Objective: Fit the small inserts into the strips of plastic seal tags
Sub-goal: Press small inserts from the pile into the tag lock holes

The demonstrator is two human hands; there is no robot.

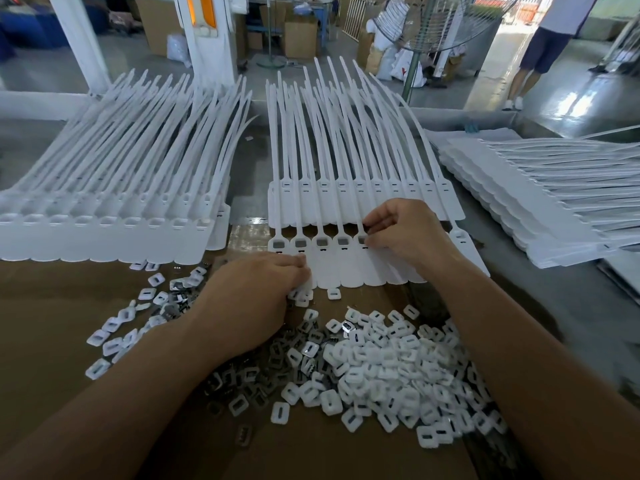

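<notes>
Closest in, a heap of inserts (381, 362), white plastic and grey metal, spreads over brown cardboard (52, 306). The left hand (256, 299) lies palm down at the heap's far edge, fingertips at the near rim of the strip of seal tags (346, 268); whether it holds an insert I cannot tell. The right hand (398, 233), fingers curled, pinches that strip at its fifth socket. Beyond, more stacks of tags (104, 233) flank it.

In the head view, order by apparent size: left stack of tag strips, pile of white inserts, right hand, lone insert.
left stack of tag strips
pile of white inserts
right hand
lone insert
Pile lies nearer.
</notes>
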